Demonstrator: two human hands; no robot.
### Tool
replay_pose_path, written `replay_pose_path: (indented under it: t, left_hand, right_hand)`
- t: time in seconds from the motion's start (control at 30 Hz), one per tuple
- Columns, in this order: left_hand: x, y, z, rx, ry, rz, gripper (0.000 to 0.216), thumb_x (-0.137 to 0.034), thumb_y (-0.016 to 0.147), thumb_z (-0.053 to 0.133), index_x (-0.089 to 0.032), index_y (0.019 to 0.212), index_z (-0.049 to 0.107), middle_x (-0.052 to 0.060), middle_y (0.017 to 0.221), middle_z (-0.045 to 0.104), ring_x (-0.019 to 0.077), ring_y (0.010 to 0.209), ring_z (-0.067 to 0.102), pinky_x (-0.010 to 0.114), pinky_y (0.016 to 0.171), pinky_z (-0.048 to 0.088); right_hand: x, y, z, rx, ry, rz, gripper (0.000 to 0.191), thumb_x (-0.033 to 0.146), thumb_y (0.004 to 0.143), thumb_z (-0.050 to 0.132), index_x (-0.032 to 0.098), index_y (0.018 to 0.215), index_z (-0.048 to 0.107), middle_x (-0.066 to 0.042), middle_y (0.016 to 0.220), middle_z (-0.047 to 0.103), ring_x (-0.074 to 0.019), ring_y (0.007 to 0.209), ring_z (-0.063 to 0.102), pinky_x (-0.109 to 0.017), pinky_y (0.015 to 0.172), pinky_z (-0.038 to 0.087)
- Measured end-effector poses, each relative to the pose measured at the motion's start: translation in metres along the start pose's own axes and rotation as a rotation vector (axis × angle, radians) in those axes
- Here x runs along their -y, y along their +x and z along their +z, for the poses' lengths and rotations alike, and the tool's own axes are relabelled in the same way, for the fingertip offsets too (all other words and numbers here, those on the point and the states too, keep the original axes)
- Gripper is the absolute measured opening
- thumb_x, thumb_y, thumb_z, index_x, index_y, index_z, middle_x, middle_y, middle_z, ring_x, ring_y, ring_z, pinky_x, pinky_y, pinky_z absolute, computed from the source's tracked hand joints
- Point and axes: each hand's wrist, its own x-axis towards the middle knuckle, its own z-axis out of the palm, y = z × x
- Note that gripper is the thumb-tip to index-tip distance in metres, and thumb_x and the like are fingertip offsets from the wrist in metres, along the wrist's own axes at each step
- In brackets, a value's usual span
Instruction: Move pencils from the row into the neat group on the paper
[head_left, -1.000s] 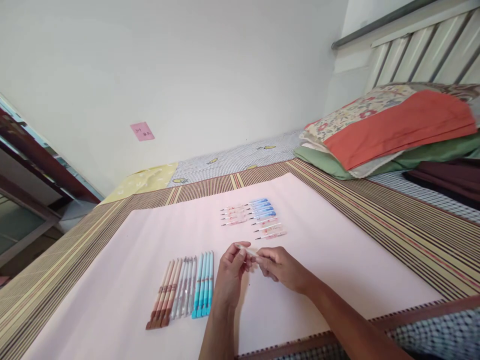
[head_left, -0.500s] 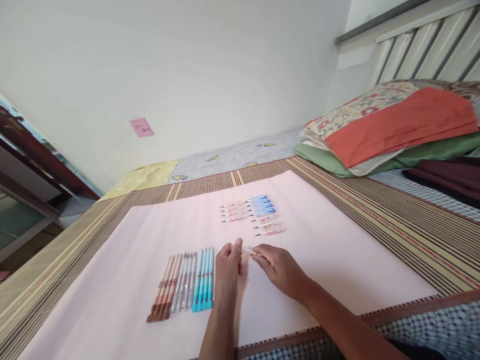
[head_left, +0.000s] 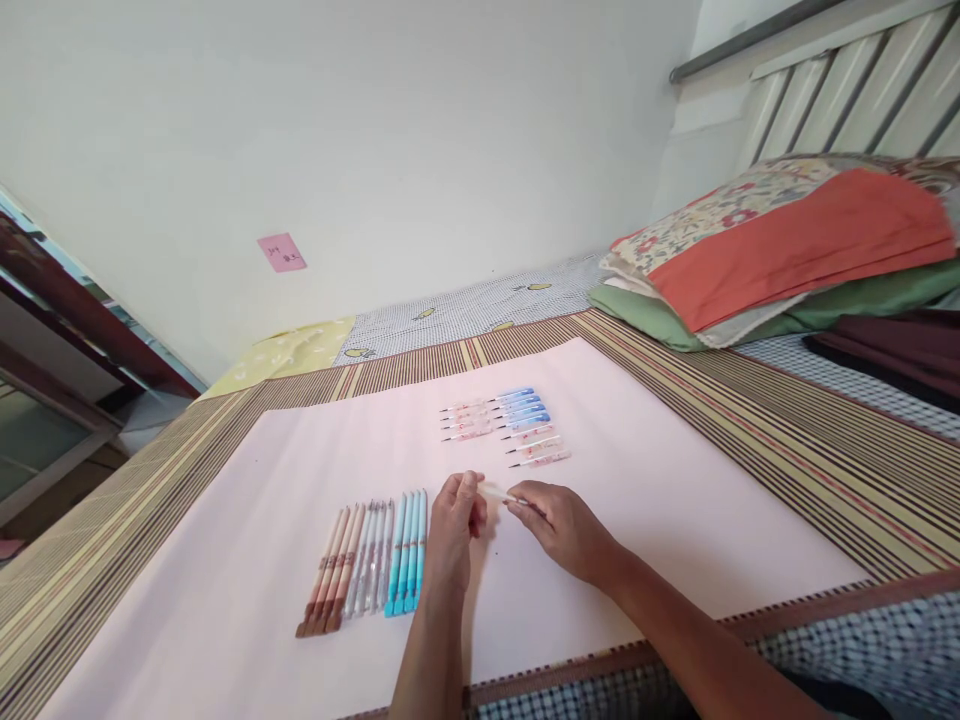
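My left hand (head_left: 456, 525) and my right hand (head_left: 561, 522) meet over a pale pink sheet (head_left: 637, 520), each pinching one end of a thin clear pen part (head_left: 499, 494). Its dark tip lies by my right fingers. Left of my left hand is a row of pen barrels (head_left: 367, 562): brown-pink, clear and light blue ones, side by side. Beyond my hands lie rows of short pen pieces (head_left: 504, 422), some with blue caps, some pink and clear.
The pink sheet rests on a striped woven mat (head_left: 810, 440) over a bed. Folded bedding and an orange pillow (head_left: 787, 250) are stacked at the right. A pink note (head_left: 281, 252) sticks to the white wall. A dark wooden frame (head_left: 67, 330) stands at the left.
My two hands have drifted slightly apart and away from me, and the thin clear part now shows between them. The rows of pens have not moved.
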Motion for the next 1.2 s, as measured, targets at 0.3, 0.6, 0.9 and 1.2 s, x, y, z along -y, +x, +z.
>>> replay_pose_path:
  t: [0.3, 0.6, 0.9, 1.2]
  left_hand:
    - [0.001, 0.002, 0.000, -0.033, 0.033, -0.040, 0.050, -0.061, 0.073, 0.078, -0.019, 0.065, 0.053, -0.006, 0.045, 0.046, 0.0062, 0.041, 0.032, 0.023, 0.046, 0.019]
    - [-0.009, -0.002, 0.002, 0.121, -0.045, -0.064, 0.043, -0.051, 0.069, 0.084, -0.014, 0.086, 0.070, -0.001, 0.062, 0.059, 0.0076, 0.050, 0.045, 0.022, 0.049, 0.027]
    - [0.001, 0.002, 0.001, -0.063, 0.016, -0.055, 0.049, -0.063, 0.073, 0.077, -0.017, 0.074, 0.061, -0.003, 0.051, 0.055, 0.0068, 0.043, 0.040, 0.021, 0.046, 0.025]
    - [0.004, 0.005, 0.003, -0.094, 0.012, -0.033, 0.051, -0.059, 0.065, 0.083, -0.018, 0.059, 0.054, -0.002, 0.050, 0.056, 0.0067, 0.041, 0.040, 0.022, 0.044, 0.025]
  right_hand:
    - [-0.001, 0.000, -0.003, 0.000, -0.013, -0.025, 0.026, 0.037, 0.102, 0.047, 0.022, 0.090, 0.065, -0.002, 0.080, 0.064, -0.0169, 0.074, 0.056, -0.029, 0.069, 0.039]
    - [-0.003, 0.000, -0.003, -0.032, -0.028, 0.037, 0.024, 0.036, 0.098, 0.053, 0.022, 0.081, 0.063, 0.000, 0.075, 0.062, -0.0156, 0.068, 0.053, -0.028, 0.064, 0.037]
    - [0.002, 0.000, -0.003, -0.028, 0.100, 0.069, 0.025, 0.040, 0.099, 0.051, 0.022, 0.085, 0.062, 0.002, 0.072, 0.059, -0.0152, 0.067, 0.052, -0.028, 0.063, 0.038]
    - [0.000, 0.001, -0.001, -0.082, 0.145, 0.071, 0.013, 0.034, 0.092, 0.059, 0.023, 0.088, 0.064, -0.001, 0.081, 0.066, -0.0172, 0.075, 0.058, -0.028, 0.068, 0.046]
